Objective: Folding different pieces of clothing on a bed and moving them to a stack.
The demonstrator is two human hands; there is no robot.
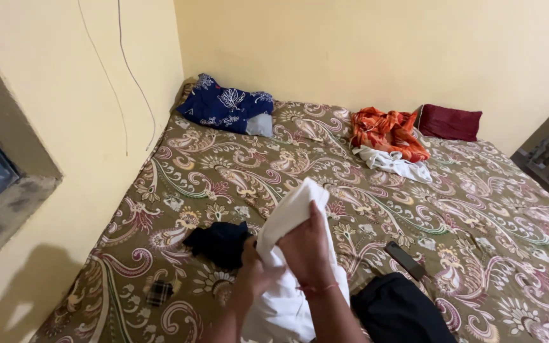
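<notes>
Head view: soft white cloth (285,267) in both hands.

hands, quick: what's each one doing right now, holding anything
Left hand: closed on the white cloth, gripping it from the left side.
Right hand: closed on the same white cloth, clutching it from the front.
</notes>
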